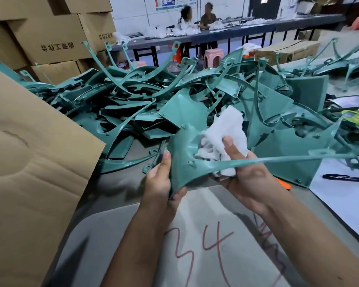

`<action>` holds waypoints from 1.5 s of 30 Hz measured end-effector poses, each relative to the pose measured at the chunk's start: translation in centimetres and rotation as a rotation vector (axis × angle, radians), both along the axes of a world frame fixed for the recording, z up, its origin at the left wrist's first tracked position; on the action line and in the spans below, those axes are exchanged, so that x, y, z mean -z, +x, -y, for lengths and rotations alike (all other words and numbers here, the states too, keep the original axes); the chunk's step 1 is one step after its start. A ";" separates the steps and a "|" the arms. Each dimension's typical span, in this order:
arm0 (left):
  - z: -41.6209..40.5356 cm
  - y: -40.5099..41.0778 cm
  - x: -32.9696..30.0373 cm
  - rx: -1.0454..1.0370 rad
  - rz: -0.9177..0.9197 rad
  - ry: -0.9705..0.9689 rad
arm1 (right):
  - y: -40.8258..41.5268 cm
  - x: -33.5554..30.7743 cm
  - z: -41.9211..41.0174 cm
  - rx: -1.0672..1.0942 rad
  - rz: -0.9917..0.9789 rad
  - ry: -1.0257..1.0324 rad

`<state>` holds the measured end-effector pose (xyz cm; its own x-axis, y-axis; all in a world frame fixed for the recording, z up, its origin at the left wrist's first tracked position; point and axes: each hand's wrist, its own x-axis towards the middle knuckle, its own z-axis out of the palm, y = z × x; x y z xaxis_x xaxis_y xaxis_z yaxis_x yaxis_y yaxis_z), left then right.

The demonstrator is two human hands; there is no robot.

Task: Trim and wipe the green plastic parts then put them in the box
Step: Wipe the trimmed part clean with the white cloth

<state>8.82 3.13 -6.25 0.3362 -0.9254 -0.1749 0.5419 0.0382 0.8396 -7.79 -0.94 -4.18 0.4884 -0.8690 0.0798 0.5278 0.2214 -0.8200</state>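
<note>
**Wiping down one green part over the table, pile still waiting**

Over the near edge of the table (120, 224), just in front of the big pile of green parts (174, 96), one green part (181, 162) is held up in both hands. The left hand (160, 181) grips the part's lower corner, thumb on the near face and fingers curled behind. The right hand (245, 172) is bunched around a white cloth (222, 133), thumb pressing it against the part's inner curve, with the part's long thin arm running across the fingers out to the right.

So this looks like the wipe step, and my guess is trimming on this piece is done, can't confirm though.

Tips as I'd do it: keep the left hand's grip near the thick panel end, since that skinny arm looks like it'd flex or snap if you lever on it. Run the cloth along the curve, not across the edges, since freshly trimmed edges could snag it. Flip the part to get the back face too.

The cardboard box (29, 162) sits right at the left, flap up, so it's a short move over once the part is clean. A black pen (346, 178) lies on white paper at right.
</note>
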 end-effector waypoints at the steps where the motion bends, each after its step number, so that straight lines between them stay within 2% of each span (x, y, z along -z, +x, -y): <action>1: 0.1 0.0 0.2 -0.019 0.016 0.000 | -0.1 0.0 0.0 -0.030 -0.025 -0.045; 4: 0.4 -0.4 1.2 -0.068 0.251 0.052 | -0.3 -0.2 -0.4 -0.132 -0.035 -0.086; 6: 0.6 -0.7 1.6 -0.099 0.356 0.070 | -0.2 0.0 -0.3 -0.063 -0.081 -0.075; 9: 0.9 -0.7 1.9 -0.139 0.414 0.075 | 0.4 0.2 -0.6 0.070 -0.156 -0.128; 13: 0.5 -1.2 2.1 -0.165 0.395 0.137 | 1.6 0.3 -1.6 0.087 -0.053 -0.193; 16: 0.4 -1.0 1.8 -0.241 0.360 0.148 | 2.3 0.9 -1.8 -0.019 0.011 -0.177; 19: 0.6 -0.4 1.8 -0.303 0.408 0.115 | 1.6 1.0 -1.2 -0.230 -0.011 -0.189; 21: 0.6 0.1 1.9 -0.365 0.506 0.081 | 0.7 0.7 -0.9 -0.365 -0.064 -0.253; 25: 0.2 1.5 2.1 -0.514 0.817 0.013 | -0.5 0.4 -0.4 -0.424 -0.369 -0.364; 27: 0.3 1.8 2.2 -0.565 0.851 0.035 | -0.8 0.6 -0.2 -0.451 -0.416 -0.348; 32: 0.5 2.0 1.8 -0.590 0.659 0.061 | -1.9 0.2 0.4 -0.477 -0.441 -0.290; 34: 0.6 3.1 1.6 -0.579 0.567 0.068 | -2.8 0.1 0.6 -0.520 -0.390 -0.378; 36: 0.5 4.3 1.4 -0.556 0.499 0.043 | -3.4 0.1 0.5 -0.616 -0.272 -0.403; 38: 0.4 5.1 0.9 -0.508 0.449 0.007 | -3.3 0.6 0.2 -0.697 0.023 -0.271; 39: 0.3 5.0 0.6 -0.472 0.428 -0.005 | -3.2 0.9 0.1 -0.671 0.135 -0.225; 41: 0.0 4.5 0.1 -0.394 0.394 -0.010 | -3.2 1.6 -0.2 -0.551 0.181 -0.199; 43: -0.3 4.4 -0.3 -0.307 0.352 0.034 | -3.8 1.2 -0.2 -0.474 0.310 -0.182; 45: -0.6 4.9 -0.6 -0.229 0.222 0.062 | -4.3 -0.1 0.5 -0.402 0.400 -0.123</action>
